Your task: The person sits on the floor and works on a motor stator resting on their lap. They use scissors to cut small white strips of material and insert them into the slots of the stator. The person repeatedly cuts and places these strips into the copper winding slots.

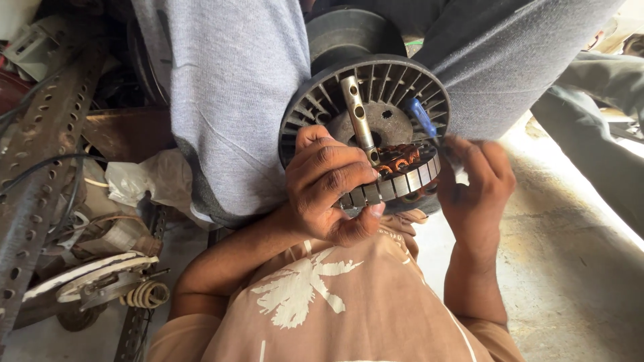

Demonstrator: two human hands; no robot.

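Item: round grey finned metal fan-motor stator with copper windings [376, 127], resting against grey-trousered knees [235, 100]. Likely heavy, rigid; windings fragile. Left hand [329, 191] is gripping its lower rim, fingers curled; right hand [479, 181] is pinching blue-handled screwdriver [422, 117] beside it.

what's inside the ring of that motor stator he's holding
Inside the stator, copper windings and a metal shaft with holes show. The left hand covers the near-left part; the right hand hides the tip of the blue-handled tool.

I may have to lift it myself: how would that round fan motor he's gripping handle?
The fan motor probably feels heavy for its size, given its metal ring and copper windings. Being round, it might roll if set on edge. The windings look delicate.
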